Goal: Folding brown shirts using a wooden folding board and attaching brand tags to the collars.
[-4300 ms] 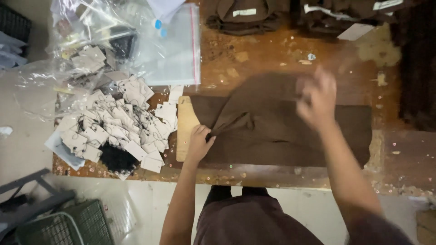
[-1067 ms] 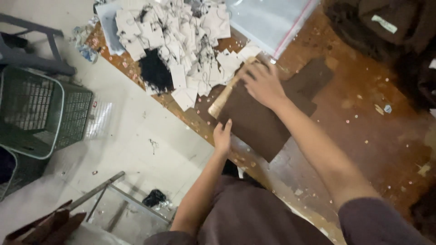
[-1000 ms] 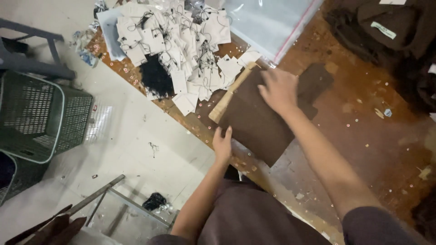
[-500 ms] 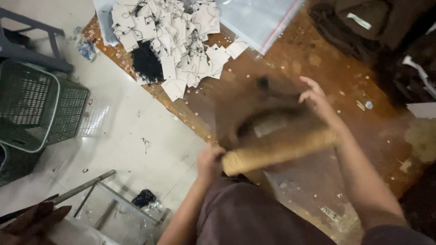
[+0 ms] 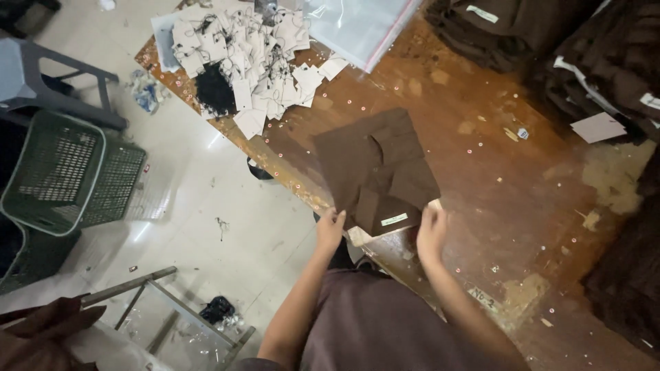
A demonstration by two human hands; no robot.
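A folded dark brown garment [image 5: 377,172] lies on the worn wooden table [image 5: 495,178], with a small pale label near its near edge. A pale cardboard sheet [image 5: 363,237] sticks out beneath that edge. My left hand [image 5: 331,229] grips the garment's near left corner at the table edge. My right hand [image 5: 432,233] holds the near right corner by the cardboard.
A heap of white paper tags with strings [image 5: 247,55] and a black bundle [image 5: 214,89] sit at the table's far left. A clear plastic bag [image 5: 357,24] lies beyond. Stacks of dark brown garments [image 5: 584,48] fill the right. A green plastic basket [image 5: 62,175] stands on the floor.
The garment, lifted and turned in the air half a second ago, now lies flat and folded on the table. Both hands have come to its near edge.
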